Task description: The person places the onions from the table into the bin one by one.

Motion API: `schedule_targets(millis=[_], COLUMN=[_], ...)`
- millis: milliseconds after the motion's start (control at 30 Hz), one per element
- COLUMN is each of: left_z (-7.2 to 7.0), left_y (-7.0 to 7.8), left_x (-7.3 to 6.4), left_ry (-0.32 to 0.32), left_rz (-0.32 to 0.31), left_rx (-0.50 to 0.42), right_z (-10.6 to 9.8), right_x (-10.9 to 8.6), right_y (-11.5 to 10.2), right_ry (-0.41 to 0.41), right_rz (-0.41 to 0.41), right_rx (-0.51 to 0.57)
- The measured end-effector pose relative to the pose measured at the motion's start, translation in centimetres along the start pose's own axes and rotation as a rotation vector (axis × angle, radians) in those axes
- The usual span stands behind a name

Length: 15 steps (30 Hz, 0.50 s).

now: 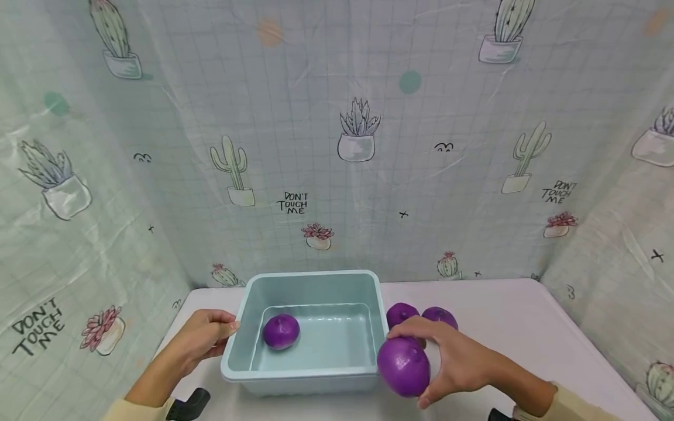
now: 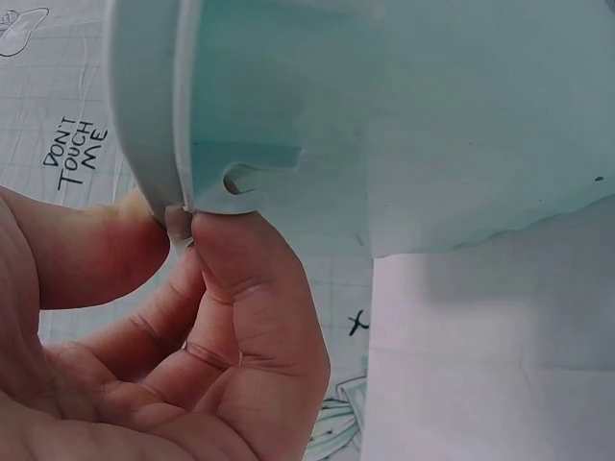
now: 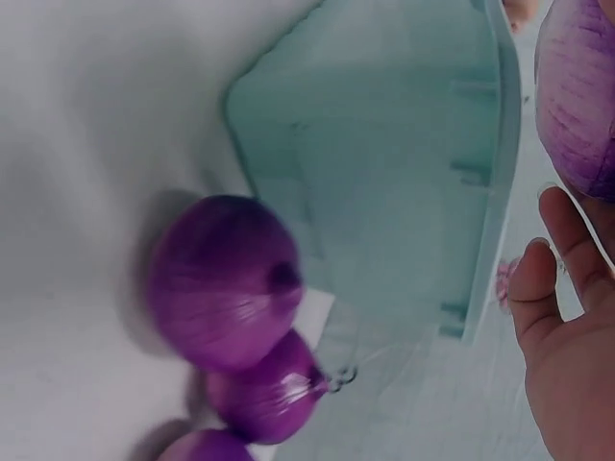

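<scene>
My left hand (image 1: 202, 338) pinches the left rim of a pale blue-green plastic bin (image 1: 310, 372); the left wrist view shows thumb and finger at the lip of the bin (image 2: 461, 115). Inside the bin, toward its left, sits a purple onion (image 1: 281, 331). With my right hand (image 1: 458, 356) I grip another purple onion (image 1: 403, 366) just off the bin's front right corner, higher than the table. Beyond that hand more purple onions (image 1: 440, 316) lie on the table, partly covered by it. The right wrist view shows several there, among them a large onion (image 3: 226, 283).
The white table (image 1: 505, 316) reaches out to the right of the bin. A curtain (image 1: 326, 76) printed with cacti hangs behind it and along both sides. The table's back edge lies right against the curtain.
</scene>
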<state>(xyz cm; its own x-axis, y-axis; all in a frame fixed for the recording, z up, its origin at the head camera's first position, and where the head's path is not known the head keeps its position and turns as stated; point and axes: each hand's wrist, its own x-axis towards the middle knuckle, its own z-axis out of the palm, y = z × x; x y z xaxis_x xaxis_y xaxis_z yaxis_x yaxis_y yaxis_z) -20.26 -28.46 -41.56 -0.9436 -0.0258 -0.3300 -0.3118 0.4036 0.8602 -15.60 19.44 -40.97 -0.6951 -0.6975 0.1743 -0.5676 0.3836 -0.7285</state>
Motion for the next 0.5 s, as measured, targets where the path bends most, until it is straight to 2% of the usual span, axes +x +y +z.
schedule_targets(millis=[167,333,500], left_z=[0.0,0.0,0.0], left_y=[-0.1,0.0,0.2], left_x=[-0.1,-0.1,-0.1], left_ry=[0.001,0.013,0.014], left_rz=[-0.020,-0.002,-0.001], left_rx=[-0.014,-0.001,-0.002], right_z=[-0.1,-0.2,-0.2], right_x=[2.1,4.4,7.1], right_y=[-0.7,-1.1,-1.7], right_ry=[-0.056,-0.113,-0.158], right_rz=[-0.045,-0.041,-0.051], right_rx=[0.027,0.079,0.056])
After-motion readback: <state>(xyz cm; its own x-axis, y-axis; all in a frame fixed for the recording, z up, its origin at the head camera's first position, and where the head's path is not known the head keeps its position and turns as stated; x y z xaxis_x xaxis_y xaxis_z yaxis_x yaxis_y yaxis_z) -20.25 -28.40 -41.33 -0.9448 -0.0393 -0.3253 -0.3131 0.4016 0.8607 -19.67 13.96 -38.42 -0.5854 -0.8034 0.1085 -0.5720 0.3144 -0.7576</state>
